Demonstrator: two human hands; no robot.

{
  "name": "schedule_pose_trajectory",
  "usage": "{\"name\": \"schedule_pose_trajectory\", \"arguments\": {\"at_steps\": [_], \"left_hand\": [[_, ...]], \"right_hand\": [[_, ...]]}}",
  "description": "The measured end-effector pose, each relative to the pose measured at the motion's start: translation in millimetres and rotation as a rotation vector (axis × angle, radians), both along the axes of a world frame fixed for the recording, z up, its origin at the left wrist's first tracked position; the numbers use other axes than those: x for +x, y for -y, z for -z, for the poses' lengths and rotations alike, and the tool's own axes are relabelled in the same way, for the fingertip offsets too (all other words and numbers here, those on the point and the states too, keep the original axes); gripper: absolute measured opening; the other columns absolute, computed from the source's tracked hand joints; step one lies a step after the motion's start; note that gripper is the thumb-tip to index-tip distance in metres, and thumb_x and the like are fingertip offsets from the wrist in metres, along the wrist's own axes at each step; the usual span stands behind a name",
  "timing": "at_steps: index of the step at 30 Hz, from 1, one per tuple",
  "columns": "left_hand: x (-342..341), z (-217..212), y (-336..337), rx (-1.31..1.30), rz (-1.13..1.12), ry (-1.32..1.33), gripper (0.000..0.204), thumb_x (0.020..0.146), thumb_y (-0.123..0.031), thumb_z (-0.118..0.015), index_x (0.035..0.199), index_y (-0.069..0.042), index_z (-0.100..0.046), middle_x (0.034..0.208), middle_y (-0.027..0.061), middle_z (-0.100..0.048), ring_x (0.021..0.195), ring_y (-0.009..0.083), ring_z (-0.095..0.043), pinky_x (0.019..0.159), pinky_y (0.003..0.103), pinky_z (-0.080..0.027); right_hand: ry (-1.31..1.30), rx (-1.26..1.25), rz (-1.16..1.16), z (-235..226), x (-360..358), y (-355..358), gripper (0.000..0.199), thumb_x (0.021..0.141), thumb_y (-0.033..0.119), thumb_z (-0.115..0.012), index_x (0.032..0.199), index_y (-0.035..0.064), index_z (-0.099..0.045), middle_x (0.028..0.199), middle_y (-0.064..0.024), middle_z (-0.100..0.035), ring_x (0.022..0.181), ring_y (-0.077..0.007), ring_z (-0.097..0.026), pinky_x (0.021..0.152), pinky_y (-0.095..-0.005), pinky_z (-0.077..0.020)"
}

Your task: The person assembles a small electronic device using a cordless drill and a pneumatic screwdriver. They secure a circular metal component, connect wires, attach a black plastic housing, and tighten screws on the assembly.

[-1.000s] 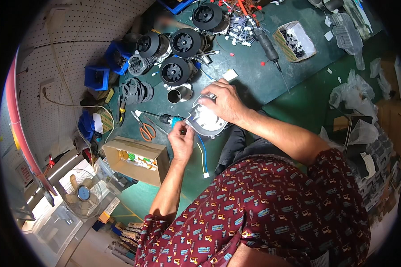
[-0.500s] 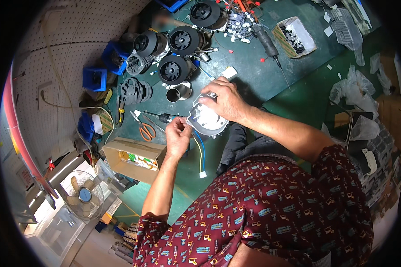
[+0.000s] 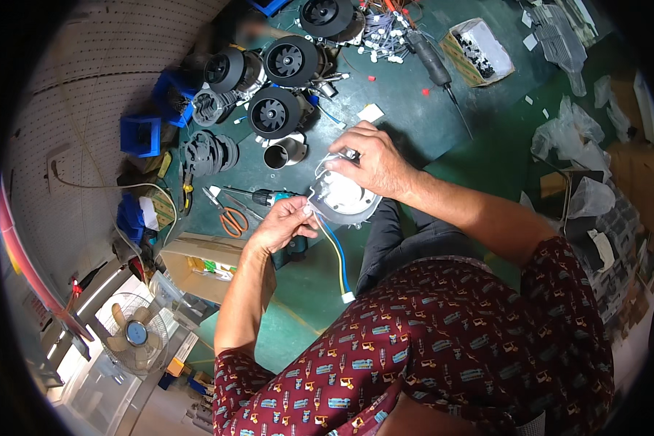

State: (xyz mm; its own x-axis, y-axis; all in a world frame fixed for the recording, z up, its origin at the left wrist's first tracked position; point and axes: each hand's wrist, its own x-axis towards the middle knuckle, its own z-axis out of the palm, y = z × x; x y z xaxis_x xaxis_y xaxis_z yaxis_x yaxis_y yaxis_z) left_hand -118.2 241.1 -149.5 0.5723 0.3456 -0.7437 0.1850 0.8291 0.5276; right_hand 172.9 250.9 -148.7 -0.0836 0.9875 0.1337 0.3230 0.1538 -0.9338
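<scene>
A round silver metal housing (image 3: 346, 198) is held over the bench's near edge. My right hand (image 3: 374, 161) is closed on its upper rim, thumb inside and fingers over the outside. At its left edge my left hand (image 3: 286, 222) pinches the blue and yellow wires (image 3: 336, 251) where they leave the housing. They hang down to a white connector (image 3: 349, 296). Behind my left hand lies a teal and black power drill (image 3: 270, 196), partly hidden. Orange-handled scissors (image 3: 232, 221) lie to its left. Beyond the housing stands a short metal cylinder (image 3: 277, 154).
Several motors with black fan wheels (image 3: 292, 61) fill the far bench. Grey rings (image 3: 209, 152), yellow-black pliers (image 3: 187, 192) and blue bins (image 3: 139, 136) are at left, a cardboard box (image 3: 196, 270) nearer. A dark electric screwdriver (image 3: 430, 64) and a carton of black parts (image 3: 478, 51) lie at far right.
My left hand has turned and its fingers have spread over the wire exit. The wires and connector have swung right. The view has shifted slightly; my right hand still grips the housing.
</scene>
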Motion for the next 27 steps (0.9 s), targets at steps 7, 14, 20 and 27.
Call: {"name": "schedule_pose_trajectory", "arguments": {"at_steps": [7, 14, 20, 27], "left_hand": [[7, -4, 12, 0.389, 0.186, -0.095, 0.030, 0.108, -0.028, -0.058, 0.097, -0.001, -0.065, 0.083, 0.0010, -0.066, 0.072, 0.0104, -0.059, 0.060, 0.026, -0.050], [19, -5, 11, 1.352, 0.448, -0.346, 0.017, 0.089, -0.006, -0.071, 0.079, 0.001, -0.060, 0.071, 0.0161, -0.057, 0.065, 0.0338, -0.057, 0.063, 0.041, -0.047], [21, -24, 16, 0.706, 0.274, -0.316, 0.028, 0.104, -0.024, -0.060, 0.089, -0.001, -0.061, 0.073, 0.0064, -0.060, 0.064, 0.0209, -0.057, 0.062, 0.033, -0.048], [17, -1, 26, -0.179, -0.285, 0.021, 0.028, 0.110, -0.029, -0.051, 0.098, -0.005, -0.059, 0.074, 0.0014, -0.054, 0.065, 0.0110, -0.049, 0.048, 0.026, -0.040]], "right_hand": [[-0.013, -0.025, -0.018, -1, 1, 1, 0.022, 0.081, 0.017, -0.082, 0.094, 0.0022, -0.072, 0.092, -0.0125, -0.073, 0.093, -0.0308, -0.067, 0.083, -0.0412, -0.0543], [-0.006, 0.007, -0.018, 3, 3, 2, 0.022, 0.081, 0.016, -0.081, 0.095, 0.0011, -0.072, 0.093, -0.0125, -0.073, 0.093, -0.0299, -0.066, 0.084, -0.0403, -0.0540], [-0.016, 0.021, -0.013, 3, 3, 1, 0.022, 0.081, 0.016, -0.081, 0.095, 0.0008, -0.072, 0.092, -0.0130, -0.072, 0.092, -0.0304, -0.066, 0.083, -0.0402, -0.0538], [-0.016, 0.005, -0.033, 1, 4, 2, 0.022, 0.081, 0.015, -0.081, 0.096, 0.0012, -0.073, 0.093, -0.0130, -0.072, 0.093, -0.0303, -0.066, 0.083, -0.0400, -0.0536]]}}
